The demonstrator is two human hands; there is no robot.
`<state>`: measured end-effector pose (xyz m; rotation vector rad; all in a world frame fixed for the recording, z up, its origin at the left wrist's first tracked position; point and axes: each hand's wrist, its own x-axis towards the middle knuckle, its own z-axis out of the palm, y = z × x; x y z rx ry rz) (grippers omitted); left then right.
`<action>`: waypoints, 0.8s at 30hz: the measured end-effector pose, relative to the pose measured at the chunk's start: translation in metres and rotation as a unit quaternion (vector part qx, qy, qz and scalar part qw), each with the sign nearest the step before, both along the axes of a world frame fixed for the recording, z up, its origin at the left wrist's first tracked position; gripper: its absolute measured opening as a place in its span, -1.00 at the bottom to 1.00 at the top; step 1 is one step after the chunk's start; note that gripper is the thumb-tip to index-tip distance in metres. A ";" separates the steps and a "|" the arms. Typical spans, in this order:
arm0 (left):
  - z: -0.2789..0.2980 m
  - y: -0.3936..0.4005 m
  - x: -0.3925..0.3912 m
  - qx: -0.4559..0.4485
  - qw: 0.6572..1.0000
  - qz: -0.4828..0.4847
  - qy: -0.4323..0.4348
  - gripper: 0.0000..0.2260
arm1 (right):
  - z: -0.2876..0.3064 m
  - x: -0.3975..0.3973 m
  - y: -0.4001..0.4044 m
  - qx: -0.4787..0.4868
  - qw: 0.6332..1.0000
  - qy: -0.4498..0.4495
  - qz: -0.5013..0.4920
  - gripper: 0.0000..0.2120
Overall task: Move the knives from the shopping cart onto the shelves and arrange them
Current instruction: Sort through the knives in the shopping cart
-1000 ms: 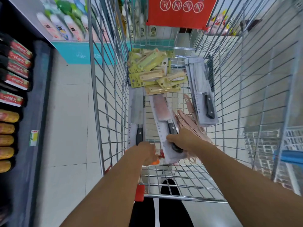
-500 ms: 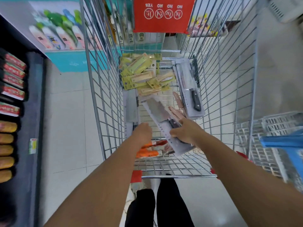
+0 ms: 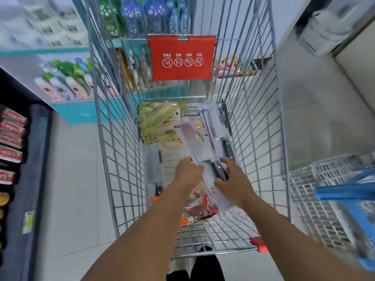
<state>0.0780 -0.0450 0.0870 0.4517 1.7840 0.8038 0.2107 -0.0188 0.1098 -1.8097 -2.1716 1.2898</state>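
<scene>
Both my arms reach down into a wire shopping cart [image 3: 121, 159]. A packaged cleaver [image 3: 194, 142] with a dark handle is lifted and tilted above the cart's floor. My left hand [image 3: 187, 173] grips the left edge of its pack and my right hand [image 3: 233, 179] holds the pack by the handle end. Another packaged cleaver [image 3: 153, 165] lies along the cart's left side, and a third [image 3: 216, 126] leans on the right side. Several yellow-carded small knives [image 3: 160, 122] are piled at the far end. Red-and-clear packs [image 3: 199, 207] lie beneath my hands.
A red sign [image 3: 181, 57] hangs on the cart's far end. Dark shelves [image 3: 12, 138] with red packets run along the left. A grey basket with a blue handle [image 3: 341, 191] is at the right. Shelves of bottles [image 3: 67, 82] stand beyond the cart.
My right hand has raised the cleaver pack off the cart floor. My left hand left the left-side pack and took hold of the lifted pack. The view tilted upward.
</scene>
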 end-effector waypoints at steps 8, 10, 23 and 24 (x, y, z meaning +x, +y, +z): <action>-0.018 0.065 0.011 0.033 0.979 -0.176 0.097 -0.66 | -0.050 -0.029 0.066 0.118 0.988 -0.091 -0.029 -0.46; -0.032 0.077 0.012 0.029 0.981 -0.178 0.065 -0.71 | -0.058 -0.031 0.085 0.126 0.984 -0.123 -0.019 -0.40; -0.075 0.109 0.017 0.022 0.951 -0.303 0.064 -0.54 | -0.107 -0.013 0.118 0.102 0.953 -0.262 0.114 -0.29; -0.073 0.107 0.015 0.029 0.944 -0.318 0.086 -0.52 | -0.106 -0.014 0.118 0.098 0.953 -0.264 0.112 -0.28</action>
